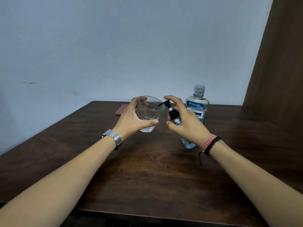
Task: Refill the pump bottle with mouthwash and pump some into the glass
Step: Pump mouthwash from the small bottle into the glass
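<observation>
My right hand (185, 122) grips the small pump bottle (176, 119), tilted toward my left, fingers wrapped round its body and the thumb curled under near the black collar; my index finger arches above the black pump head (166, 103), and I cannot tell whether it touches. The spout points over the rim of the clear glass (151, 110), which my left hand (131, 118) holds raised off the dark wooden table (147, 169), tipped toward the pump, thumb across its near side and fingers curled round the far side. A little clear liquid sits in the glass's base. Both forearms reach forward, a metal watch (113, 138) on the left wrist, bracelets (210, 144) on the right. Behind my right hand the capped mouthwash bottle (197, 104) stands upright. A reddish flat object (120, 109) lies at the table's far edge.
</observation>
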